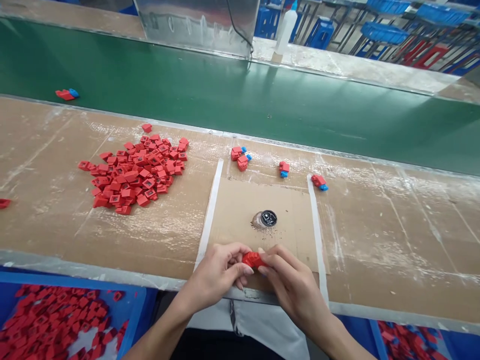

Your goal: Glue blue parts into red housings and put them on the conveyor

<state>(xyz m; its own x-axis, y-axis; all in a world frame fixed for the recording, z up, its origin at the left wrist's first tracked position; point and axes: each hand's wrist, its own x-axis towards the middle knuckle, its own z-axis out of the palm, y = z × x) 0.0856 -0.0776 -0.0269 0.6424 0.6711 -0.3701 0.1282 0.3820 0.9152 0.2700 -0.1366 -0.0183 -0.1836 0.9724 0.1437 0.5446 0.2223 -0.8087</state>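
Observation:
Both my hands meet at the near edge of the cardboard-covered bench. My left hand [219, 272] and my right hand [287, 280] pinch the same small red plastic part [252, 259] between their fingertips. Just beyond them a small round tin [264, 219] with dark contents sits on a taped cardboard square [240, 210]. A heap of loose red parts [137, 172] lies to the left. Several red parts fitted with blue pieces [240, 157] stand in a row along the far edge of the bench.
A green conveyor belt [225, 95] runs behind the bench and carries one red-and-blue part [66, 94]. Blue bins of red parts sit below the bench at left [56, 320] and right [408, 342]. A white squeeze bottle [285, 30] stands beyond the belt.

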